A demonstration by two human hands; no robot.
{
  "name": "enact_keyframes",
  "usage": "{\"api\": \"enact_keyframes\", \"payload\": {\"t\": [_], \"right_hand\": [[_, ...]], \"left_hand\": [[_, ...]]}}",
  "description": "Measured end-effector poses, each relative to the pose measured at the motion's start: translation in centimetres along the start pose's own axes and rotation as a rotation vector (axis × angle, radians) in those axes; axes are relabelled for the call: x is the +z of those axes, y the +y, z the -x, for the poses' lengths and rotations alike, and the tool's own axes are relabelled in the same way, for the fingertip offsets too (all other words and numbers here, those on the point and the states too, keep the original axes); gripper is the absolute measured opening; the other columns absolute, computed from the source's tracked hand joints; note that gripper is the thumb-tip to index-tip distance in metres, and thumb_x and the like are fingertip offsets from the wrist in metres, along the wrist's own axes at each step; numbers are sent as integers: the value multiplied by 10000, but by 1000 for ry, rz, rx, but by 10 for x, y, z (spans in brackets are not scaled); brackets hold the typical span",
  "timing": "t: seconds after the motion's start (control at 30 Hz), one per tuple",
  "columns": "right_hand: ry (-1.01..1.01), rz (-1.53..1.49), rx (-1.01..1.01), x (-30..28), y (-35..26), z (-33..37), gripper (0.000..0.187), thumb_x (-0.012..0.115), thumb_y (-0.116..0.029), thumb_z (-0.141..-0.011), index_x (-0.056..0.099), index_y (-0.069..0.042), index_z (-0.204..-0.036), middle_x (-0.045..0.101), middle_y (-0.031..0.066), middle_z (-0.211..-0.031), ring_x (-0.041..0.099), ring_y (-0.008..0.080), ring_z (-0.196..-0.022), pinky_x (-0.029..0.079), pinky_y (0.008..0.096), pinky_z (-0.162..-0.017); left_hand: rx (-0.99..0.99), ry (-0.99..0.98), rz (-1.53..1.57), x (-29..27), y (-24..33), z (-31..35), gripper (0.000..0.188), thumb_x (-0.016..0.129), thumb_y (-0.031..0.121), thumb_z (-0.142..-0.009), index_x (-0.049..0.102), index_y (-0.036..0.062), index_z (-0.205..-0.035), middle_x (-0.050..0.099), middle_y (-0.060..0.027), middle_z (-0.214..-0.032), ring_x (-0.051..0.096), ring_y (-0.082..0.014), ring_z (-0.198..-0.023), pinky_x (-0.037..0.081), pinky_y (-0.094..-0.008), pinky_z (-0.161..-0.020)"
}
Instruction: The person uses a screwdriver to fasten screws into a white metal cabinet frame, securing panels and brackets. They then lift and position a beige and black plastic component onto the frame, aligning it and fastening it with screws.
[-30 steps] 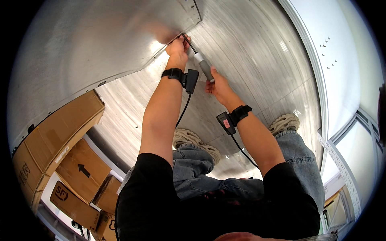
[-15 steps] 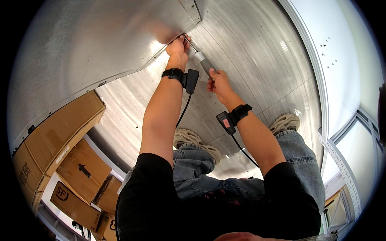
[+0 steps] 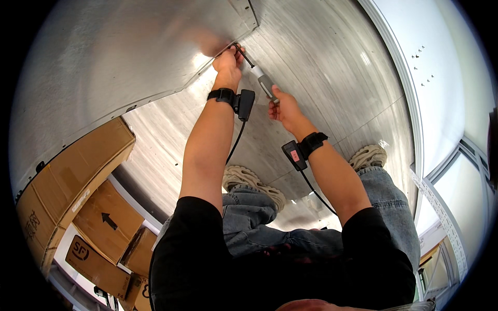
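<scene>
My right hand (image 3: 282,107) is closed on the end of a screwdriver (image 3: 267,85) with a grey handle and a white collar. Its dark shaft slants up and left to the lower edge of a large metal panel (image 3: 129,52). There my left hand (image 3: 228,59) pinches around the shaft's tip, against the panel's edge. A screw or anything else at the tip is too hidden to make out. Each wrist wears a black strap with a small cabled box.
Cardboard boxes (image 3: 106,223) are stacked at the lower left. On the right, a white surface (image 3: 430,57) carries several small screws (image 3: 416,56). My shoes (image 3: 254,184) stand on the grey wood-look floor (image 3: 321,67). A perforated metal strip (image 3: 446,228) is at the lower right.
The screwdriver's handle has turned about its axis, showing a pale stripe. My right hand has shifted its grip slightly toward the handle's end; my left stays almost in place.
</scene>
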State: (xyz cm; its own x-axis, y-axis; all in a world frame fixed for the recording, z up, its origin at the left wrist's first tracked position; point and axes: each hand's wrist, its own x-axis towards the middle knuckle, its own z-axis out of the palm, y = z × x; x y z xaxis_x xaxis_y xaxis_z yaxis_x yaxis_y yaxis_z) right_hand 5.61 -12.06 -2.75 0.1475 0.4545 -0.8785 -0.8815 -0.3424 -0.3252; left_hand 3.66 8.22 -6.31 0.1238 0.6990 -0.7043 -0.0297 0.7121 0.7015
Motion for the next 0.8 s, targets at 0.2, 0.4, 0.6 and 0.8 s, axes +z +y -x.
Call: {"api": "enact_keyframes", "payload": {"t": [0.2, 0.4, 0.6, 0.8], "right_hand": [[-22, 36, 9, -4, -4, -3, 421, 505, -459, -912, 534, -41, -948, 452, 14, -658, 456, 125, -582, 413, 271, -538], [33, 156, -53, 5, -4, 2, 419, 481, -457, -923, 525, -40, -918, 448, 16, -621, 424, 125, -541, 363, 281, -500], [-171, -99, 79, -5, -1, -11, 473, 509, -488, -898, 525, -26, -998, 492, 41, -705, 468, 141, -589, 418, 294, -539], [-72, 147, -56, 10, -5, 2, 444, 541, -453, -894, 514, -21, -992, 498, 45, -719, 488, 143, -583, 440, 296, -566]], "left_hand": [[-18, 9, -1, 5, 4, 10, 99, 521, 15, -886, 608, 27, -840, 653, -53, -775, 642, -146, -630, 472, -220, -476], [-8, -14, -17, 2, 2, 7, 99, 515, 14, -886, 606, 29, -851, 653, -55, -781, 641, -143, -638, 472, -219, -481], [-2, -27, -22, 1, 1, 2, 115, 506, 39, -899, 619, 18, -890, 659, -61, -798, 654, -167, -693, 478, -225, -499], [5, -55, -29, 0, 2, 5, 124, 490, 41, -905, 609, 7, -904, 652, -74, -809, 648, -178, -707, 475, -224, -521]]}}
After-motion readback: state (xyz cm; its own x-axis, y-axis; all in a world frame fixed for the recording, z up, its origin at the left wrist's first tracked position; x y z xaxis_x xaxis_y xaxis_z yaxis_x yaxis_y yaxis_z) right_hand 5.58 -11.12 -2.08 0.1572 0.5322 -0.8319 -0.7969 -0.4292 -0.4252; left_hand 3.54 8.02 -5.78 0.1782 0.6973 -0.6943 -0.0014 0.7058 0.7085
